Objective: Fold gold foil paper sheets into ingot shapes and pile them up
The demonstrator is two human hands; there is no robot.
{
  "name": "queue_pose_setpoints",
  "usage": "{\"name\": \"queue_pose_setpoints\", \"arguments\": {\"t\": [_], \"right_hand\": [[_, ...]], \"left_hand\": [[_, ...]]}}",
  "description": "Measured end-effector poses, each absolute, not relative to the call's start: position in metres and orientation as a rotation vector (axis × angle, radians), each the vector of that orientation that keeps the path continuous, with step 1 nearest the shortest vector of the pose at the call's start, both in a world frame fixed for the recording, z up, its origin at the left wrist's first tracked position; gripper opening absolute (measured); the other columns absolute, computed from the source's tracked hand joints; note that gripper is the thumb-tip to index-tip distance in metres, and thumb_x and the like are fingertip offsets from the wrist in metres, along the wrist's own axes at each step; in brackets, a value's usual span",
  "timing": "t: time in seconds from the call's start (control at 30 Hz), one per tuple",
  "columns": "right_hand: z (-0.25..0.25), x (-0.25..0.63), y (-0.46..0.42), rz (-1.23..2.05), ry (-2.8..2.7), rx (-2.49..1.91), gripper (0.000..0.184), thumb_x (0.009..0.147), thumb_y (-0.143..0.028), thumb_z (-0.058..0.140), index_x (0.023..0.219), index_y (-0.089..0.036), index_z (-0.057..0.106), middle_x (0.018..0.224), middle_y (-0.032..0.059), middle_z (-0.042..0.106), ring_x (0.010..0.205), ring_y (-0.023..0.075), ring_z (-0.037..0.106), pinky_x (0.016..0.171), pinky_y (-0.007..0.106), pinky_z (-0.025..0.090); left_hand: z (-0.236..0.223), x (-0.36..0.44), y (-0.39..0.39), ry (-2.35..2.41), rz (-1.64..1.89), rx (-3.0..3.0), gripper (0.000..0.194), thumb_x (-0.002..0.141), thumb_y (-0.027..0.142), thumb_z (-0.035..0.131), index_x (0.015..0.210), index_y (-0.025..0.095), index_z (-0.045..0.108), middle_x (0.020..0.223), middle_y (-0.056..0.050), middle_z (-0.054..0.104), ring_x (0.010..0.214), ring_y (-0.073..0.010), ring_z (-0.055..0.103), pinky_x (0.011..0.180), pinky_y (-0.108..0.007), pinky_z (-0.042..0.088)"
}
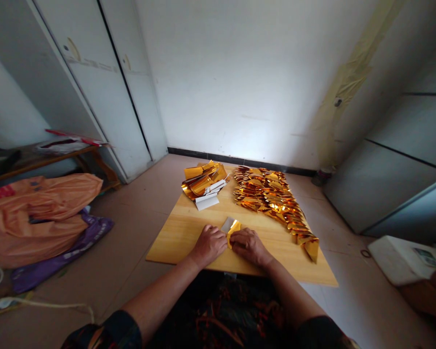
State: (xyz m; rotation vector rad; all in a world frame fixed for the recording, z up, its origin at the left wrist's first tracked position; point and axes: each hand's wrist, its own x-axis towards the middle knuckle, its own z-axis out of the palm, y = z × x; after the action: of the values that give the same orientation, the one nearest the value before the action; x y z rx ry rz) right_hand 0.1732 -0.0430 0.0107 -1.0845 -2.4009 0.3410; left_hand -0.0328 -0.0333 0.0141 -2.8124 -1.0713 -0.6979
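Note:
Near the front edge of the wooden board (181, 237), a sheet of gold foil paper (235, 226) with a pale side showing is partly folded between my hands. My left hand (211, 244) is closed on its left side, fingers bent down against it. On its right side my right hand (250, 245) presses with curled fingers; the fingertips are partly hidden. Beyond my left hand lies a loose pile of gold foil sheets (203, 182), some with their white side up. To the right, several folded gold foil pieces (271, 191) lie in overlapping rows.
A grey cabinet (90, 72) stands at the left, beside a low wooden bench (69, 152). Orange and purple bags (39, 213) lie on the floor at left. A refrigerator-like grey unit (396, 160) and a white foam box (403, 259) are at the right.

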Motion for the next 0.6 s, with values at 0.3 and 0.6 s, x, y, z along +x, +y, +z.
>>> {"name": "queue_pose_setpoints", "arguments": {"t": [0.3, 0.6], "right_hand": [[0.0071, 0.1756, -0.0383, 0.403, -2.334, -0.979, 0.018, 0.089, -0.024, 0.050, 0.099, -0.023, 0.065, 0.105, 0.0046, 0.067, 0.095, 0.0159, 0.060, 0.085, 0.031, 0.042], [0.0108, 0.1727, -0.0394, 0.312, -2.398, -1.004, 0.018, 0.089, -0.025, 0.052, 0.100, -0.024, 0.066, 0.108, 0.0052, 0.065, 0.097, 0.0167, 0.058, 0.086, 0.031, 0.042]], "left_hand": [[0.0166, -0.0306, -0.0371, -0.994, -0.659, -2.774, 0.017, 0.090, 0.017, 0.047, 0.077, 0.018, 0.058, 0.079, -0.002, 0.063, 0.079, -0.0160, 0.053, 0.077, -0.035, 0.032], [0.0147, -0.0305, -0.0351, -1.106, -0.706, -2.776, 0.021, 0.090, 0.017, 0.045, 0.074, 0.018, 0.058, 0.075, -0.002, 0.063, 0.075, -0.0158, 0.054, 0.076, -0.034, 0.032]]}}
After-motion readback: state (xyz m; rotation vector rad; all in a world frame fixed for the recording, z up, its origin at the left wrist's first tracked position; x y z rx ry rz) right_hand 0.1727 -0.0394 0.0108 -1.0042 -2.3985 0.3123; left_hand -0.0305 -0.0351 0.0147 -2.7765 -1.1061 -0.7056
